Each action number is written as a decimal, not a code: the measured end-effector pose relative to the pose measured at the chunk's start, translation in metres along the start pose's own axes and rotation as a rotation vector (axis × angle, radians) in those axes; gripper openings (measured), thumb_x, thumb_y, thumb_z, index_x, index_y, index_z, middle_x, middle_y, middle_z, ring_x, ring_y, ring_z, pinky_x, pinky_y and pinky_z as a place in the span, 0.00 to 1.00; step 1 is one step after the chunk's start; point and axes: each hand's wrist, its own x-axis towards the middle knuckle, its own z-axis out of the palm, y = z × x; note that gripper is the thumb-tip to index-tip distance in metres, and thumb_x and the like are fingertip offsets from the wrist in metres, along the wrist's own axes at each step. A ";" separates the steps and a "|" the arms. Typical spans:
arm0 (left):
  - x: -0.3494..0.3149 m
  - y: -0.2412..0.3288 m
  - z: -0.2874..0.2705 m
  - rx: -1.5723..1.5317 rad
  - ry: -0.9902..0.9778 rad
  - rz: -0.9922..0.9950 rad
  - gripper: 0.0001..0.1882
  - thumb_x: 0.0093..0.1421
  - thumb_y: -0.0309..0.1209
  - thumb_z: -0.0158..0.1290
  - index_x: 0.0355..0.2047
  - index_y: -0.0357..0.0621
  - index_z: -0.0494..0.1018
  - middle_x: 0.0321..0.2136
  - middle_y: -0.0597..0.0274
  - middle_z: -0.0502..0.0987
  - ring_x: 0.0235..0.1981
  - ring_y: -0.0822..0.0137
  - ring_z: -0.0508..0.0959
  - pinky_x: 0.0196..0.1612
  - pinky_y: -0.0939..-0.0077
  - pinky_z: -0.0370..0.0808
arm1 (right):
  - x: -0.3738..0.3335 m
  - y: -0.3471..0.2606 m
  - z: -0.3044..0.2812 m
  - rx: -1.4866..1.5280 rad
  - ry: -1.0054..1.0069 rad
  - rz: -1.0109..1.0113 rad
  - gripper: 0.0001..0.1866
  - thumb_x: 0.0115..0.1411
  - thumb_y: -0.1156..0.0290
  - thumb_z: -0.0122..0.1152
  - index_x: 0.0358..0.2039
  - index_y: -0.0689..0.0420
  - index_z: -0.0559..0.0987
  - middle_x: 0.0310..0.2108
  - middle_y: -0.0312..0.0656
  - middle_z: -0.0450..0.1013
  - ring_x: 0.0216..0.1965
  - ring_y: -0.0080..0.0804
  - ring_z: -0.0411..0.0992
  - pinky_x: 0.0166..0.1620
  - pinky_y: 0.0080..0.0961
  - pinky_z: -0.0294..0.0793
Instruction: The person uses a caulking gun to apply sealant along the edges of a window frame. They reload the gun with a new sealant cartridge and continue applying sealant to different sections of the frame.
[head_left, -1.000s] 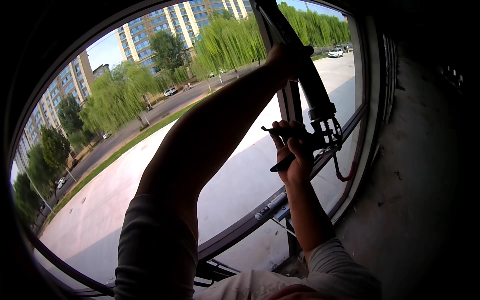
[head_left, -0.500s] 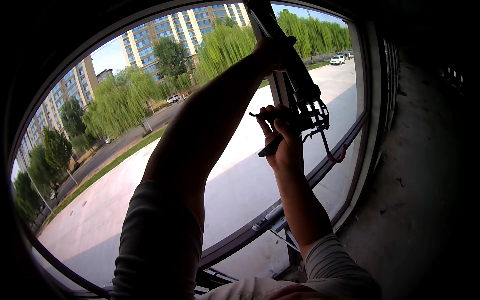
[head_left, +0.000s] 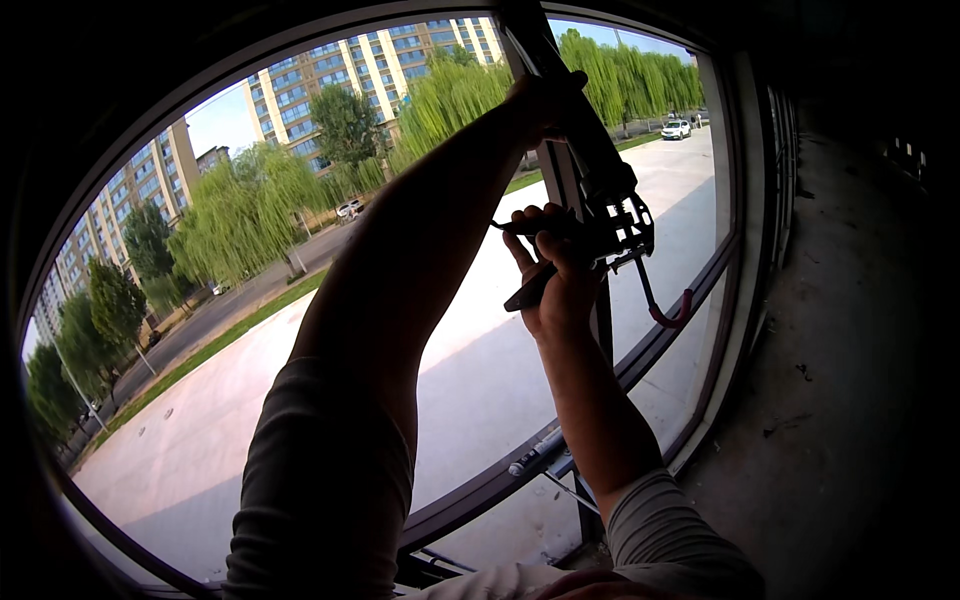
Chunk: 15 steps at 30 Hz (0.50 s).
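A dark caulking gun (head_left: 598, 158) slants across the upright window frame bar, its barrel running up toward the top of the view. Up at the barrel, my left hand (head_left: 540, 100) is closed around it, mostly a dark silhouette. Lower down, my right hand (head_left: 560, 280) grips the handle and trigger (head_left: 530, 290), with the fingers wrapped over them. From the gun's back end a thin rod (head_left: 648, 285) extends, finishing in a reddish hook (head_left: 675, 314). The gun's tip is hidden in shadow at the upper edge.
A large window with dark frame bars (head_left: 470, 510) fills the view ahead. Near its lower rail lies a grey tube-shaped object (head_left: 535, 455). A dim concrete floor (head_left: 830, 330) stretches to the right. Outside are pavement, willow trees (head_left: 245, 205), buildings and a white car (head_left: 676, 130).
My right hand and the back end of the caulking gun have shifted slightly left. My left hand stays at nearly the same place on the barrel.
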 end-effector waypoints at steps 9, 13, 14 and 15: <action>0.019 0.002 0.004 -0.009 0.050 0.001 0.20 0.68 0.47 0.54 0.41 0.39 0.75 0.23 0.62 0.77 0.22 0.70 0.81 0.28 0.73 0.80 | 0.007 0.012 0.005 -0.007 0.011 -0.074 0.21 0.58 0.81 0.60 0.53 0.60 0.74 0.47 0.46 0.76 0.55 0.42 0.75 0.65 0.48 0.69; 0.011 0.007 0.006 0.128 0.034 -0.006 0.20 0.69 0.46 0.52 0.44 0.39 0.75 0.24 0.61 0.77 0.22 0.71 0.80 0.27 0.72 0.79 | 0.006 0.008 0.009 -0.001 0.022 -0.125 0.19 0.59 0.80 0.61 0.52 0.59 0.74 0.45 0.47 0.76 0.53 0.42 0.75 0.65 0.47 0.69; 0.015 0.004 0.003 0.201 0.028 0.026 0.20 0.69 0.46 0.52 0.44 0.39 0.75 0.24 0.61 0.77 0.23 0.70 0.81 0.27 0.72 0.79 | 0.005 0.009 0.009 -0.004 -0.009 -0.124 0.19 0.58 0.79 0.61 0.51 0.59 0.74 0.45 0.47 0.76 0.53 0.42 0.75 0.64 0.46 0.70; 0.023 -0.005 -0.005 0.240 0.031 0.057 0.21 0.69 0.46 0.51 0.44 0.39 0.75 0.24 0.60 0.77 0.23 0.70 0.81 0.27 0.71 0.79 | 0.004 0.015 0.008 0.005 -0.038 -0.109 0.19 0.58 0.78 0.61 0.51 0.59 0.75 0.45 0.47 0.76 0.52 0.42 0.75 0.63 0.46 0.70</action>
